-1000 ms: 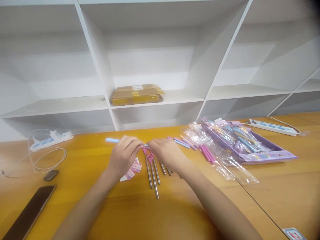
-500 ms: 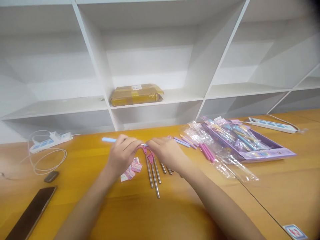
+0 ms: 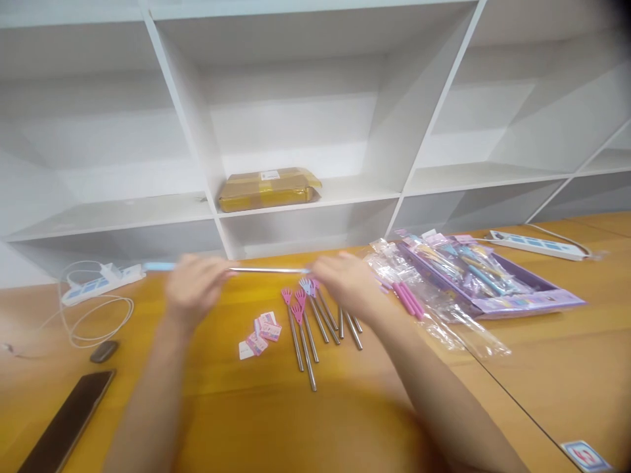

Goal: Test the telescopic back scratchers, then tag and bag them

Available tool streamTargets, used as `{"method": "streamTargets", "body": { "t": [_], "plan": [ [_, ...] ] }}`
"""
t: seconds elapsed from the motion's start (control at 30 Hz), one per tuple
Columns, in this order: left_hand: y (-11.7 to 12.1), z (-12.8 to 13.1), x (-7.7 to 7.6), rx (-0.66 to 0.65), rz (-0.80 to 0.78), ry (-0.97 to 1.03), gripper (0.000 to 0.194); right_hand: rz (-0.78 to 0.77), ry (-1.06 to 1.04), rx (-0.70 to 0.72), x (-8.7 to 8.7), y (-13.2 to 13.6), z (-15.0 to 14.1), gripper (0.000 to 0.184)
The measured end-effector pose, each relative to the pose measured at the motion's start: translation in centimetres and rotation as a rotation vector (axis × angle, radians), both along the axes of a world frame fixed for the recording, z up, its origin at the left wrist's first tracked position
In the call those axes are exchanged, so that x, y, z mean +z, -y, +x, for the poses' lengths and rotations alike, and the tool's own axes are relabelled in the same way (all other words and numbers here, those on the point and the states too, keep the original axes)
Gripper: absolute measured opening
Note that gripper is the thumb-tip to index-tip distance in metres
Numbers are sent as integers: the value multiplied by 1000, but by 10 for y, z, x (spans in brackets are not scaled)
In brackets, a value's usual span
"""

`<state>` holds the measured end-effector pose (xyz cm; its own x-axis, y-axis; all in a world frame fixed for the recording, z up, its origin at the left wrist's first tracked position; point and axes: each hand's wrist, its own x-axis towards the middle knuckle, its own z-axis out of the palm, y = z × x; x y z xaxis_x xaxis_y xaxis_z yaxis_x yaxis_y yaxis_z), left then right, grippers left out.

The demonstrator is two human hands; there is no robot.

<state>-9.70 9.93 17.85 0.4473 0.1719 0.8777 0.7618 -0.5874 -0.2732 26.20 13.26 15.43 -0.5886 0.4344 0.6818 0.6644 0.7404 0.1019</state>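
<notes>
My left hand (image 3: 194,289), blurred by motion, is closed around the light blue handle (image 3: 158,267) of a back scratcher. Its bare metal rod (image 3: 269,270) spans the gap between my hands, nearly level above the table. The rod's other end runs into my closed right hand (image 3: 345,282), which hides the head apart from a bit of blue. Below lie several metal rods with small hand-shaped heads, among them a pink scratcher head (image 3: 298,312) and a light blue scratcher head (image 3: 306,285). Small pink-and-white cards (image 3: 261,335) rest left of them.
Pink tubes (image 3: 408,299) lie right of my right hand, beside clear plastic sleeves (image 3: 446,322). A purple box (image 3: 537,303) holds wrapped items. Power strips (image 3: 539,246) sit at both sides. A phone (image 3: 66,420) lies front left; a taped parcel (image 3: 269,189) sits on the shelf.
My hands have moved apart, the left one farther left and the right one slightly right. A length of metal rod now shows between them, and more scratchers on the table are uncovered.
</notes>
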Motion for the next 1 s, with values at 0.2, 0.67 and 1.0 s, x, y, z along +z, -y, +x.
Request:
{"method": "streamTargets", "body": {
  "t": [0.2, 0.67, 1.0],
  "plan": [
    [-4, -111, 18, 192, 93, 320, 6, 55, -203, -359, -4, -59, 133, 34],
    [-13, -87, 16, 221, -82, 271, 13, -79, -377, -376, -7, -55, 155, 29],
    [-4, -80, 24, 235, -68, 248, 14, -64, -468, -459, -1, -46, 170, 25]
  ]
}}
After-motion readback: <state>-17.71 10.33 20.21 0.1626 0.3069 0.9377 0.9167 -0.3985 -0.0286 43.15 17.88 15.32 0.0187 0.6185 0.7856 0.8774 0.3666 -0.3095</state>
